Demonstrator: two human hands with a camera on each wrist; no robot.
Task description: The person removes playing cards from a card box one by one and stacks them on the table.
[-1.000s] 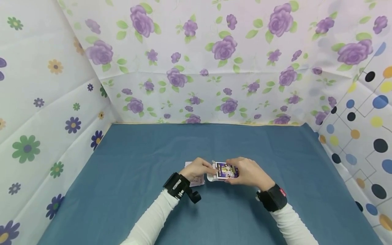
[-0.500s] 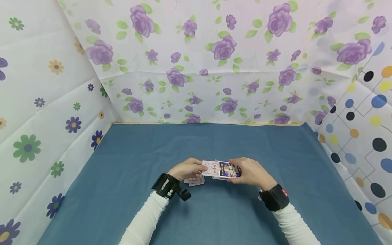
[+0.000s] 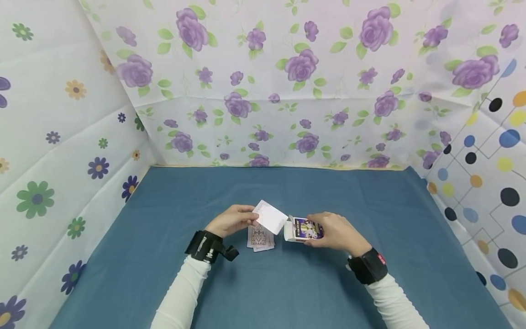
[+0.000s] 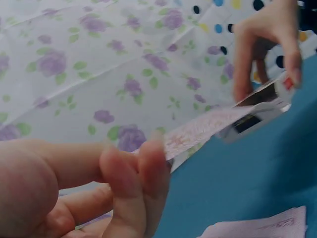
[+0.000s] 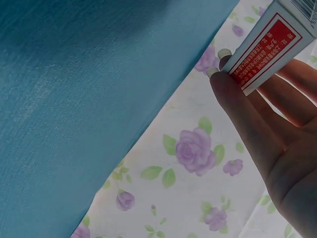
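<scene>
My left hand [image 3: 232, 220] pinches a playing card [image 3: 271, 217] by its left edge, between thumb and fingers. The card is tilted and looks bright white in the head view; in the left wrist view its pink patterned back [image 4: 203, 130] shows. Its right corner lies close to the open end of a card box [image 3: 308, 228]. That box, with a dark purple picture on top, is gripped around its right end by my right hand [image 3: 334, 231]. A red printed side panel [image 5: 265, 52] of it faces the right wrist camera. Below the held card, several playing cards [image 3: 260, 238] lie loosely stacked, backs up.
A blue cloth [image 3: 197, 196] covers the table. Behind it stands a flowered sheet [image 3: 263, 68], with another flowered sheet [image 3: 57, 160] on the left and a dotted one [image 3: 485, 183] on the right. Black straps [image 3: 207, 246] with cameras circle both wrists.
My left hand has drawn the card leftward out of the box and tilted it up over the loose stack. My right hand has shifted slightly right and keeps holding the box.
</scene>
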